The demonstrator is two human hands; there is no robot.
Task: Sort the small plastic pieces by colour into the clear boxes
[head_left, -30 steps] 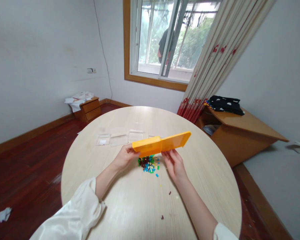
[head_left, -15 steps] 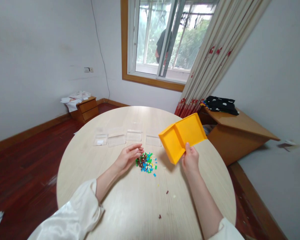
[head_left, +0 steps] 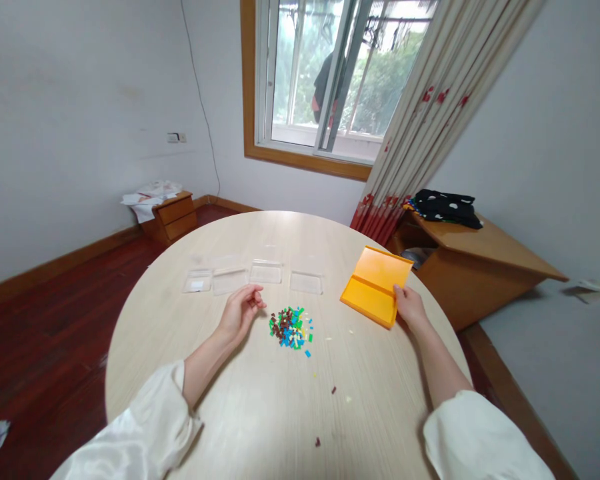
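Note:
An orange-yellow hinged box (head_left: 371, 300) lies opened out on the right side of the round table, its lid leaning up at the back. My right hand (head_left: 411, 308) grips its right edge, thumb on top. To the left, my left hand (head_left: 241, 312) hovers over or rests on the table with loosely bent fingers, slightly apart and holding nothing. Just right of those fingers is a pile of small plastic bricks (head_left: 290, 328) in brown, green, blue, yellow and cream. A few loose pieces, such as a brown brick (head_left: 333, 390), are scattered nearer to me.
Several clear plastic boxes (head_left: 265, 272) stand in a row across the far half of the table (head_left: 260, 427). A small wooden cabinet (head_left: 175, 217) with papers is at the back left. On the right, a tilted wooden desk (head_left: 490, 267) carries a dark cloth (head_left: 445, 208).
My right hand has moved the yellow box right and set it down on the table. My left hand has drawn back leftward, away from the brick pile.

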